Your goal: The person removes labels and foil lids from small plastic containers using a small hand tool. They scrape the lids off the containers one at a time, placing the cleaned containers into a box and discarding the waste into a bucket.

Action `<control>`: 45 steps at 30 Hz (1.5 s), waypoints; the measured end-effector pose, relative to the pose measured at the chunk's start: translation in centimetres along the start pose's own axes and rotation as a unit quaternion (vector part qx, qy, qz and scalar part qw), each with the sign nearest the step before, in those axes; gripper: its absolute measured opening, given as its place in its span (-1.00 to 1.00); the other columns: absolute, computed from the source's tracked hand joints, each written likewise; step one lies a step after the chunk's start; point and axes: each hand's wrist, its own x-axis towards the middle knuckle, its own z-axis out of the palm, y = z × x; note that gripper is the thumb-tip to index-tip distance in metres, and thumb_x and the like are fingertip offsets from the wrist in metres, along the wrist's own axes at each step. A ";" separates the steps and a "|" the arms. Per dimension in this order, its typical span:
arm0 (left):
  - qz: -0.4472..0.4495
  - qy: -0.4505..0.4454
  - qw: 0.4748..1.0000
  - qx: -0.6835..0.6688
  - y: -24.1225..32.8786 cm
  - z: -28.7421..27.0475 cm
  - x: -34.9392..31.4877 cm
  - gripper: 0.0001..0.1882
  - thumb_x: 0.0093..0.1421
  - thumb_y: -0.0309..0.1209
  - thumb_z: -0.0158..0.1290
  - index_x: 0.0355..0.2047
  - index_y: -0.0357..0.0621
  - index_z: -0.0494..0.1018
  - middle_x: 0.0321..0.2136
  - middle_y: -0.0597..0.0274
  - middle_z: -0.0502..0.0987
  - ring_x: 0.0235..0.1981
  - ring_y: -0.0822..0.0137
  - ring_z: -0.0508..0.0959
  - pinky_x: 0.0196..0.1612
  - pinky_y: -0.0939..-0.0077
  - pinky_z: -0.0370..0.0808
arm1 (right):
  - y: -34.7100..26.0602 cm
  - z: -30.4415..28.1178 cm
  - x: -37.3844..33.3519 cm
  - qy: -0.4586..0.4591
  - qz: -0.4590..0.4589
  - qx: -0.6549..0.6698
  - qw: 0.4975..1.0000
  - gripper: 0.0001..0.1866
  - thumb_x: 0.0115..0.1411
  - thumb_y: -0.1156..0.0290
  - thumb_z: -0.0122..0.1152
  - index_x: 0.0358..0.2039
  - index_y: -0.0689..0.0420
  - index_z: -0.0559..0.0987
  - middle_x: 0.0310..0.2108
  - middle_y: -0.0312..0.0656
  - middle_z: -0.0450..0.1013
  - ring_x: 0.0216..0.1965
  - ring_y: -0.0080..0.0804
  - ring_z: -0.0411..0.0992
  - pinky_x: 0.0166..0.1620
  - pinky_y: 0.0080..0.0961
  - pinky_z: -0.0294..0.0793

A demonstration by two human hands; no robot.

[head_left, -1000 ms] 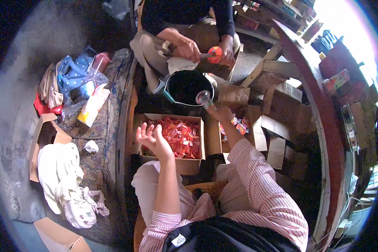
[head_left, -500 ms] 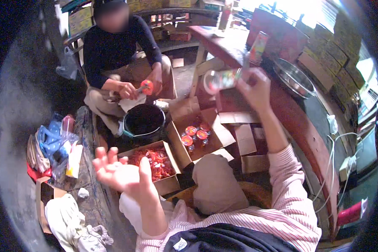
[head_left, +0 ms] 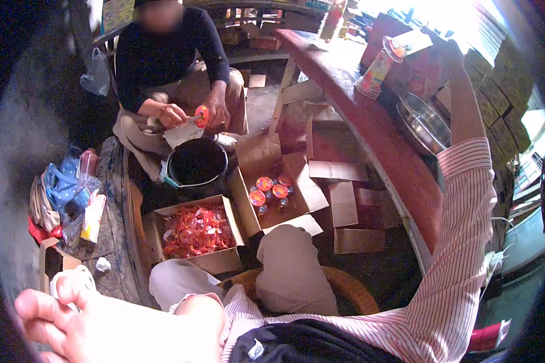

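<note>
High at the right, my right hand (head_left: pixel 449 54) is shut on a pale printed plastic cup (head_left: pixel 410 43), its arm stretched out over the red table (head_left: pixel 345 85). The cup is tilted, with its rim beside the top of a tall, printed stack of cups (head_left: pixel 374 75) on the table; whether they touch I cannot tell. Glare washes out part of the cup, and the hand is dark. At the lower left, my left hand (head_left: pixel 97 320) is open with its fingers apart and nothing in it, overexposed and close to the camera.
A person (head_left: pixel 169 72) sits opposite, holding a red-topped round cup (head_left: pixel 201 115) above a black bucket (head_left: pixel 197 163). Boxes hold red scraps (head_left: pixel 198 230) and several red-topped cups (head_left: pixel 272 190). A metal basin (head_left: pixel 425 124) stands at the right; bags (head_left: pixel 66 193) lie left.
My right hand has carried the cup up and right to the stack on the table. My left hand has dropped toward the lower left, staying open. The view has shifted slightly.
</note>
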 end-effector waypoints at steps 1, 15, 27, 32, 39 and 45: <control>0.004 -0.026 0.999 -0.019 -0.3 -0.4 0.3 0.02 -0.25 0.00 0.24 0.12 -0.22 0.00 0.18 0.20 -0.11 0.17 0.23 -0.05 0.09 0.28 0.01 | 0.5 0.9 0.3 -0.009 0.001 0.002 1.000 -0.63 -0.12 0.19 0.25 -0.38 0.22 0.53 -0.48 -0.17 0.47 -0.48 -0.41 0.43 -0.37 -0.56 0.37; -0.182 0.144 0.855 0.463 -15.3 -7.0 -14.3 -0.26 -0.14 -0.59 0.09 0.03 -0.19 -0.06 0.08 0.10 0.10 -0.05 0.23 0.23 -0.04 0.31 0.21 | 0.6 8.7 -0.3 -0.098 0.011 -0.007 0.995 -0.73 -0.12 0.28 0.21 -0.44 0.22 0.51 -0.52 -0.19 0.45 -0.48 -0.41 0.41 -0.39 -0.54 0.36; -0.432 0.086 0.776 0.451 -19.5 -11.4 -26.8 -0.21 -0.12 -0.52 0.13 0.03 -0.31 -0.14 0.03 -0.05 0.01 -0.03 0.12 0.15 0.09 0.23 0.06 | -1.6 9.6 -3.8 -0.118 -0.010 -0.022 0.993 -0.80 -0.11 0.36 0.18 -0.49 0.22 0.49 -0.54 -0.20 0.44 -0.48 -0.40 0.40 -0.41 -0.52 0.35; -0.430 0.044 0.759 0.487 -18.9 -12.6 -27.6 -0.19 -0.13 -0.54 0.15 0.03 -0.28 -0.14 0.00 -0.03 0.02 -0.04 0.11 0.15 0.03 0.22 0.16 | -3.0 6.8 -5.3 -0.084 -0.028 -0.007 0.996 -0.84 -0.11 0.40 0.17 -0.51 0.21 0.48 -0.55 -0.21 0.44 -0.48 -0.40 0.39 -0.41 -0.52 0.35; -0.499 0.125 0.758 0.401 -17.0 -12.3 -25.5 -0.27 -0.09 -0.55 0.12 0.01 -0.09 -0.09 -0.05 0.02 -0.03 -0.11 0.15 0.17 -0.42 0.36 0.57 | -7.0 -0.5 -11.9 -0.081 -0.144 0.133 0.977 -0.88 -0.10 0.44 0.15 -0.54 0.21 0.47 -0.57 -0.21 0.43 -0.48 -0.40 0.39 -0.43 -0.51 0.35; -0.459 0.086 0.757 0.458 -17.4 -13.8 -26.7 -0.22 -0.13 -0.37 0.19 -0.02 -0.36 -0.06 -0.07 -0.03 0.02 -0.14 0.17 0.16 0.00 0.31 0.14 | -8.1 -4.4 -21.3 -0.252 -0.229 0.161 0.926 -0.94 -0.12 0.54 0.09 -0.59 0.23 0.40 -0.57 -0.15 0.42 -0.47 -0.30 0.40 -0.43 -0.43 0.35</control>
